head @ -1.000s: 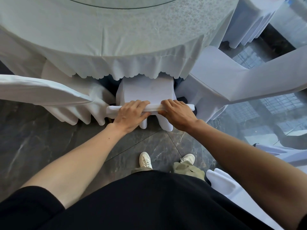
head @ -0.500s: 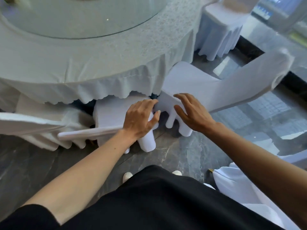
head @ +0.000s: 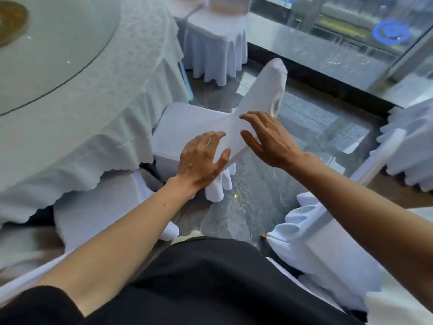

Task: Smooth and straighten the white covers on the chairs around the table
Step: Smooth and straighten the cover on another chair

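White stretch cover (head: pixel 187 123) on the nearest chair (head: pixel 257 95): smooth, matte, taut over the seat, falling in soft rounded pleats at the hem, placed near frame centre, just off the tablecloth's edge at 9 o'clock. Backrest sheathed in the same fabric, angled up toward 1 o'clock, with a puckered opening near its top.

Round table (head: pixel 131 73) at 10 o'clock, draped in a pale cloth with a faint woven pattern and a scalloped hem; glass turntable (head: pixel 58 43) on top, smooth and reflective. Floor (head: pixel 246 207) of dark, glossy, veined stone. More skirted chairs at 12, 3 and 5 o'clock (all in the same pleated white). A blue ring-shaped mark (head: pixel 391 31) on the glass at 1 o'clock; any lettering too blurred to read.

Left hand (head: pixel 201 158) spread fairly wide, palm down, fingers on the cover where seat met backrest, thumb out toward 3 o'clock. Right hand (head: pixel 269 139) likewise opened, fingers splayed and slightly curled over the lower backrest fabric, apparently touching rather than pinching it. Neither hand closed round anything. Black garment (head: pixel 222 285) at 6 o'clock.
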